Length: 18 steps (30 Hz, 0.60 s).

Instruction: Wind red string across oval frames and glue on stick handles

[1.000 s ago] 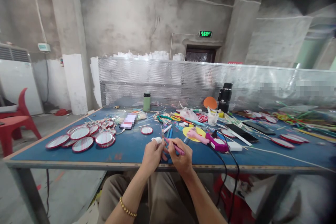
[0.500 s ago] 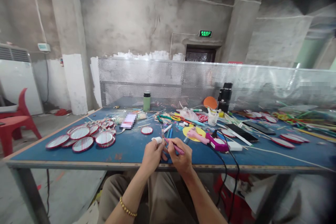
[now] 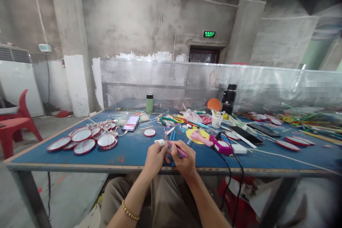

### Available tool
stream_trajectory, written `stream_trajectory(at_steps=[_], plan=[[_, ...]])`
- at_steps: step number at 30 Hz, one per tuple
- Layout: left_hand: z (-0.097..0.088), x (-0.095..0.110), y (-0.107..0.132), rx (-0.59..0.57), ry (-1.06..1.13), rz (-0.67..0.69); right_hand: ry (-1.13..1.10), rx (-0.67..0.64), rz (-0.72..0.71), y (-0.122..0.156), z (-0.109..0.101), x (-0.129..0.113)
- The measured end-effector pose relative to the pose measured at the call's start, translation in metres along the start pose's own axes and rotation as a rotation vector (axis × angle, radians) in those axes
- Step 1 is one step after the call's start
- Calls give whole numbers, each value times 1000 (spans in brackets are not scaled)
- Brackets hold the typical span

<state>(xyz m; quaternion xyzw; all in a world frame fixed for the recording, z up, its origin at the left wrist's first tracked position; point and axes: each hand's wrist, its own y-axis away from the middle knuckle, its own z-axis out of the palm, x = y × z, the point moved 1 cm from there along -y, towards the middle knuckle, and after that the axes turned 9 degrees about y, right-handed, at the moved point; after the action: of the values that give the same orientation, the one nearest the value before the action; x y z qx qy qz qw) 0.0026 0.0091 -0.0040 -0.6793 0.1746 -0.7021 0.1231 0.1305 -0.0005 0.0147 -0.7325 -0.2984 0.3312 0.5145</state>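
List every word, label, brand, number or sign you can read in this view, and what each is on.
"EXIT", on the green lit sign above the doorway; the characters over it read "安全出口".
Too small or blurred: white marking on the red disc and the red strip behind the mesh partition.
Phone screen: pixelated, unreadable.
Purple tool in the right hand: no lettering readable.

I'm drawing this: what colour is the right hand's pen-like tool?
Pinkish-purple pen-like tool, head view.
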Motion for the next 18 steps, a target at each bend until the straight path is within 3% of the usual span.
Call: stream_trajectory(at_steps=[18], plan=[[-1, -1, -2, -3, -44, 5, 7, 3, -29, -2, 1, -1]])
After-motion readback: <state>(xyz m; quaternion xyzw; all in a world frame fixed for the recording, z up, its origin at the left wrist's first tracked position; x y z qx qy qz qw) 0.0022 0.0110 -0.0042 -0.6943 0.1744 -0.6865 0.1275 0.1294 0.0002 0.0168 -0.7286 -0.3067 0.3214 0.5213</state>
